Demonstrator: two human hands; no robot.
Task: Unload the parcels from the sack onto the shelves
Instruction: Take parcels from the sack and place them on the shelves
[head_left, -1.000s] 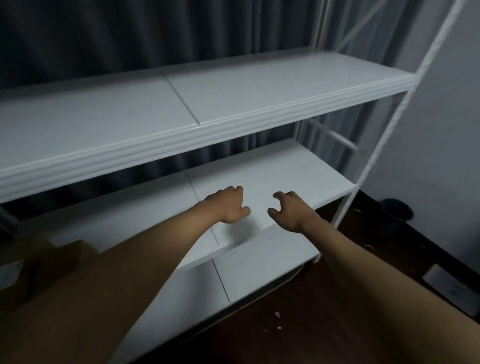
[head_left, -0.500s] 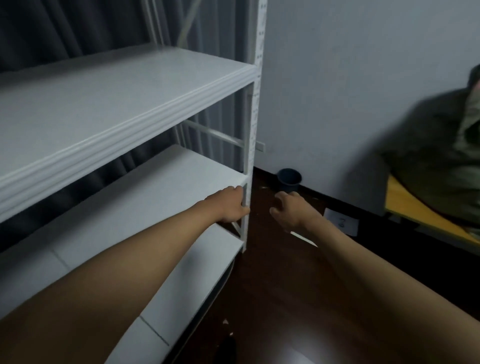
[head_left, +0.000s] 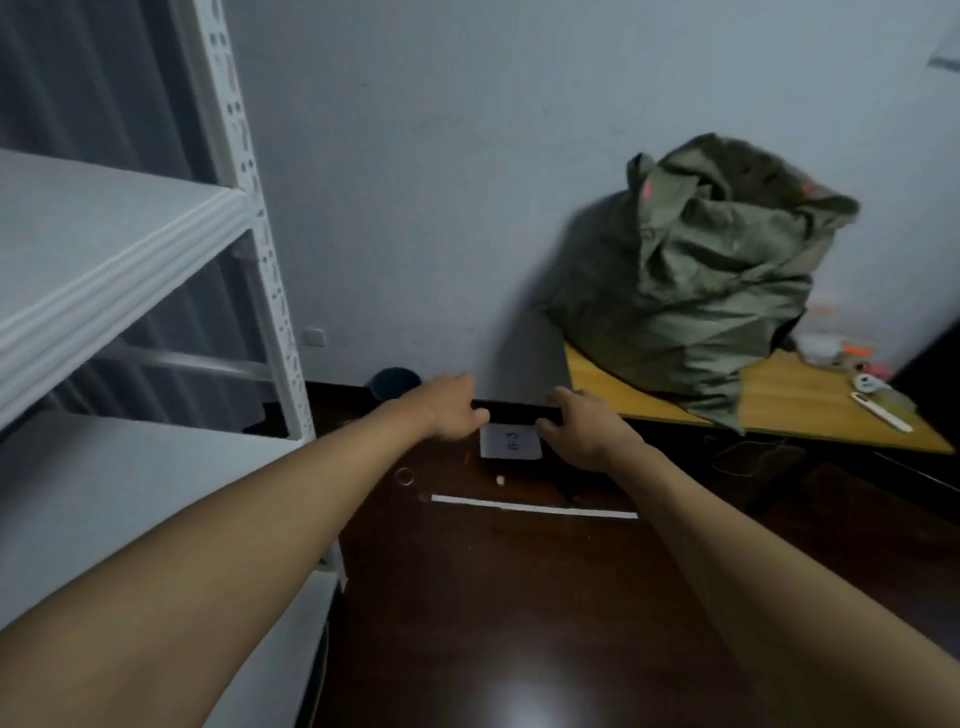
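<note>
The crumpled olive-green fabric sack (head_left: 696, 291) stands upright on the left end of the yellow wooden tabletop (head_left: 810, 410), against the pale wall (head_left: 441, 182). Its mouth is open and slumped; no parcel shows inside it or anywhere else in view.

The white metal shelving unit (head_left: 244, 208) stands at the left, well apart from the sack. The parts of its upper board (head_left: 104, 239) and lower board (head_left: 114, 483) that are in view carry nothing.

Both arms extend forward over the dark glossy floor (head_left: 519, 597). The left hand (head_left: 451, 410) has loosely curled fingers and grips nothing. The right hand (head_left: 584, 431) is likewise loosely curled and empty. Neither hand touches the sack; the right hand is the nearer one.

A white card marked with digits (head_left: 511, 441) lies on the floor between the hands, and a white tape strip (head_left: 535, 506) lies nearer the camera.

Assessment: unloading is incomplete. The sack appears bulky, which suggests contents remain. The step in hand is judged to be the approach to the sack for a parcel.
</note>
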